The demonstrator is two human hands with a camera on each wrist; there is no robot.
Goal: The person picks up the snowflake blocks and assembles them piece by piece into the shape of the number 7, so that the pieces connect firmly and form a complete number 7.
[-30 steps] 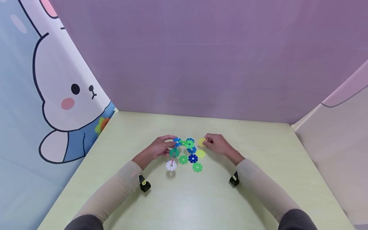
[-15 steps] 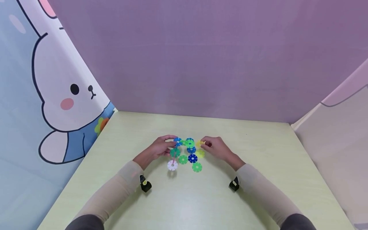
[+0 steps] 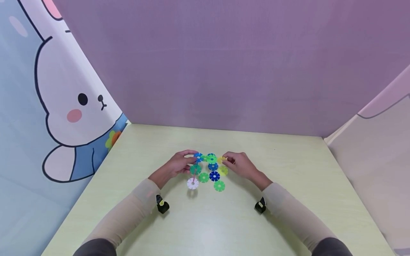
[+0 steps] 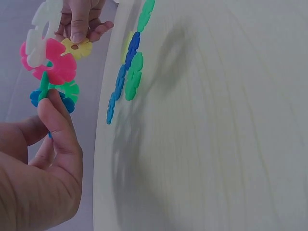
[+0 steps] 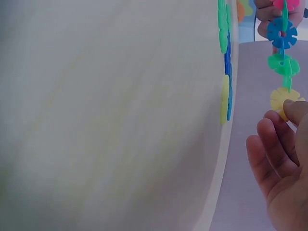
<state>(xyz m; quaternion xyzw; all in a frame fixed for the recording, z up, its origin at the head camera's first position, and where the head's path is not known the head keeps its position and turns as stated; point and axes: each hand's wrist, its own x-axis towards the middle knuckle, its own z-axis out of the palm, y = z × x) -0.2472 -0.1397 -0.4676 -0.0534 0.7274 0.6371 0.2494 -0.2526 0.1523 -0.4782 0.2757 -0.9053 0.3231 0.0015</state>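
Observation:
Above the table, my left hand [image 3: 177, 164] pinches a chain of slotted plastic snowflake discs by a blue disc [image 4: 68, 105]. A white disc [image 4: 36, 45], a pink disc [image 4: 61, 67] and a dark green disc [image 3: 192, 169] hang at its near end. Light green discs [image 5: 288, 72] form the end toward the right. Between thumb and forefinger, my right hand [image 3: 241, 165] holds a yellow disc [image 5: 278, 98]. Its edge meets or nearly meets the last light green disc; whether their slots are joined I cannot tell.
Beneath the chain, loose discs lie flat on the pale table [image 3: 205, 220]: dark blue [image 3: 211, 176], green [image 3: 201, 177], another green [image 3: 216, 186], yellow [image 3: 225, 171] and blue ones [image 3: 210, 166]. A purple panel [image 3: 224, 71] rises behind the table, with a rabbit-print cloth [image 3: 61, 89] at left.
My right hand has moved left with the yellow disc, up to the chain's light green end. My left hand stays nearly still, while the white disc has shifted slightly right.

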